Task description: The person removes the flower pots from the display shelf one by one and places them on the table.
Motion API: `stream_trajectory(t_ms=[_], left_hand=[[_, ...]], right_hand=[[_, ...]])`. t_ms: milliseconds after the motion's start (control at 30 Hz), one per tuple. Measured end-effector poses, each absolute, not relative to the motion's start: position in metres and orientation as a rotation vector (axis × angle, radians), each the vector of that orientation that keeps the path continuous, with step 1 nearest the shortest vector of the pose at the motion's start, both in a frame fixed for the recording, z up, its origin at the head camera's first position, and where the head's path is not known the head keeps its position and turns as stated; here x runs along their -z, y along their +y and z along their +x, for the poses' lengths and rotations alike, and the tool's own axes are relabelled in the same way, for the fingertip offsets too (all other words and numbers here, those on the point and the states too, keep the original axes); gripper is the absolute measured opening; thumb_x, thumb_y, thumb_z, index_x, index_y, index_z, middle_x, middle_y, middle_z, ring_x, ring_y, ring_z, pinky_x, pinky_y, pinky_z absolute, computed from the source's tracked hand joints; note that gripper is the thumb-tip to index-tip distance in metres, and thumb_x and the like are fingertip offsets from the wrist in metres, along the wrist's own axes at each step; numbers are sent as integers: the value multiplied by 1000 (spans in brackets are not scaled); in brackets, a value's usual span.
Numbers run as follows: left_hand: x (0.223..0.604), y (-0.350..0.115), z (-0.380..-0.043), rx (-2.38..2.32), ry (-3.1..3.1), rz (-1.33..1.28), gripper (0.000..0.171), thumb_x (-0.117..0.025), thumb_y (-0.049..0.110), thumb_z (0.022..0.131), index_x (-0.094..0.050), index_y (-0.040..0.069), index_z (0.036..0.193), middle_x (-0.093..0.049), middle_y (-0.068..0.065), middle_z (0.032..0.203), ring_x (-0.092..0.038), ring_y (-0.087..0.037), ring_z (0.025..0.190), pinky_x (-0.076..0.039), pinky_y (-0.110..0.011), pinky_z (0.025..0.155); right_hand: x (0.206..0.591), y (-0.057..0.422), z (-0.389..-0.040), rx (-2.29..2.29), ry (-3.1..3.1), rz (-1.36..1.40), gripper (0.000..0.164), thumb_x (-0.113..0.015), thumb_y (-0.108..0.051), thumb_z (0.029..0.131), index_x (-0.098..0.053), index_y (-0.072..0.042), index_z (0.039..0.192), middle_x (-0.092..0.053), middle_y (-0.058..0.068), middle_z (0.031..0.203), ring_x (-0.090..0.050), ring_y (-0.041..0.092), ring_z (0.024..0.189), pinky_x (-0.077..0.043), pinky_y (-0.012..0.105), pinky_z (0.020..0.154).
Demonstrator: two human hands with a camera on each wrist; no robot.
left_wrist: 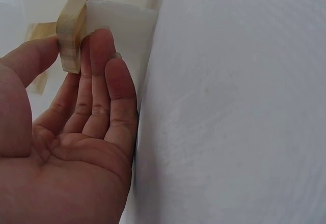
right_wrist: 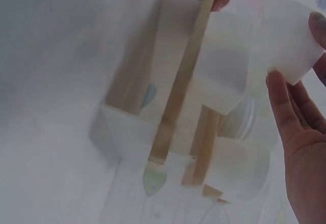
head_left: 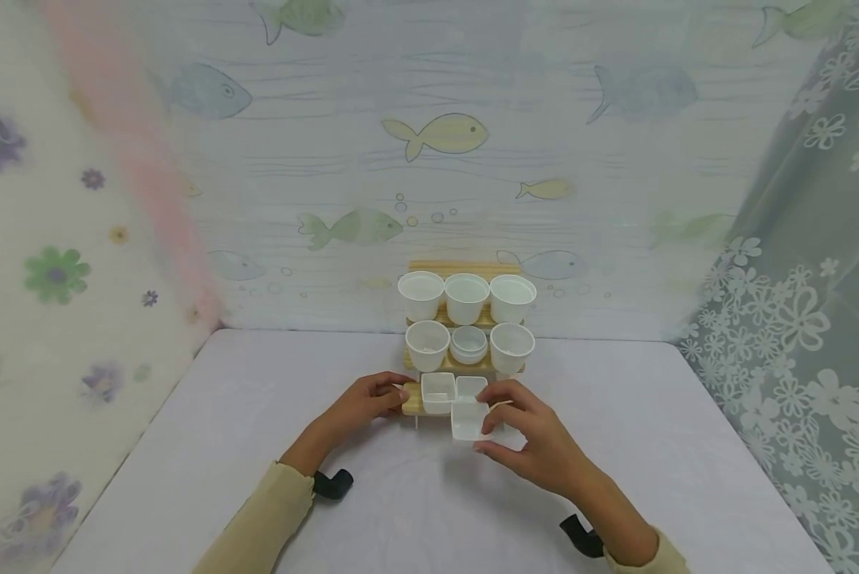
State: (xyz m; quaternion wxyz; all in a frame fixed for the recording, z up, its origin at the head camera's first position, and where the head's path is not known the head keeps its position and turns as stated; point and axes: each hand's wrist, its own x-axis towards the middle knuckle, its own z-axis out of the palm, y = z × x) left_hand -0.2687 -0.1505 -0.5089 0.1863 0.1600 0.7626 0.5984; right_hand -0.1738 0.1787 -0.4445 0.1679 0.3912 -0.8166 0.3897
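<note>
A stepped rack with light wooden shelves (head_left: 411,399) carries white cups in the head view. At the lowest shelf's left end is my left hand (head_left: 368,399); in the left wrist view its thumb and fingers (left_wrist: 119,79) pinch the wooden end. My right hand (head_left: 533,438) holds a small square white cup (head_left: 467,422) between thumb and fingers, in front of the lowest shelf. In the right wrist view this cup (right_wrist: 290,35) is raised apart from the shelf. Another square cup (head_left: 438,392) sits on that shelf, with a further one (head_left: 471,387) partly hidden behind the held cup.
Several round white cups (head_left: 467,291) stand on the upper tiers, among them a smaller, lower one (head_left: 468,344) in the middle row. A white cloth (head_left: 243,446) covers the table. Behind is a fish-patterned backdrop (head_left: 444,183); a lace curtain (head_left: 795,414) hangs at the right.
</note>
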Motion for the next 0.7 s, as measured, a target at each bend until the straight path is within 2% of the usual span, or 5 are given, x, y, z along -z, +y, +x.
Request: stream_trajectory(t_ms=[367, 700], left_hand=[[508, -151, -268, -1679, 2148, 456, 48, -68, 32, 106, -60, 7, 146, -75, -11, 124, -72, -20, 107, -59, -36, 95], [510, -151, -269, -1691, 2138, 457, 47, -69, 31, 106, -60, 7, 146, -75, -11, 124, -72, -21, 107, -59, -36, 95]], right_hand=[[453, 157, -168, -1083, -2383, 1090, 31, -95, -17, 82, -68, -25, 94, -61, 0, 131, -61, 18, 122, -57, 31, 99], [463, 145, -167, -1105, -2405, 1131, 28, -94, -18, 83, -68, -22, 93, -61, -2, 128, -61, 16, 121, -56, 31, 98]])
